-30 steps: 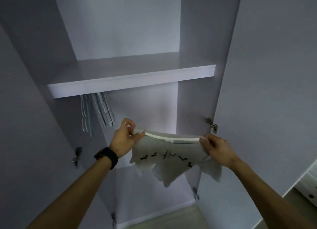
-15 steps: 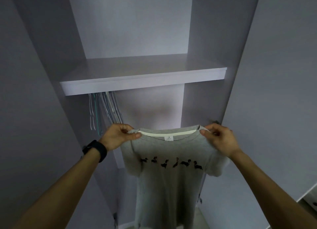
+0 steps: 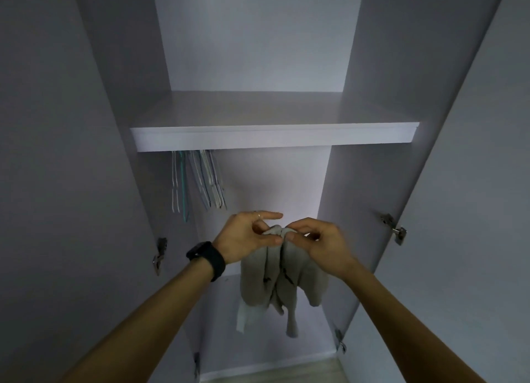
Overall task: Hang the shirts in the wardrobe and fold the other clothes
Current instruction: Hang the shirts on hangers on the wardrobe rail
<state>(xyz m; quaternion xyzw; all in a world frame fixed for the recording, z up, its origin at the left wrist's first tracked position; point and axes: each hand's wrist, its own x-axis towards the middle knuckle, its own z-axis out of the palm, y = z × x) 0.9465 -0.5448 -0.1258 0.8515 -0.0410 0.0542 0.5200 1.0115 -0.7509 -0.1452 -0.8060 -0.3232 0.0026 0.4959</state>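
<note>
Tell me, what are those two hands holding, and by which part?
A grey T-shirt. The left hand and the right hand both pinch its bunched-up top, side by side, and the rest hangs loose below them.

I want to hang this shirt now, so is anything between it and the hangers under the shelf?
Nothing visible. The left hand and right hand hold the bunched shirt below and right of the hangers, with only open air between them.
</note>
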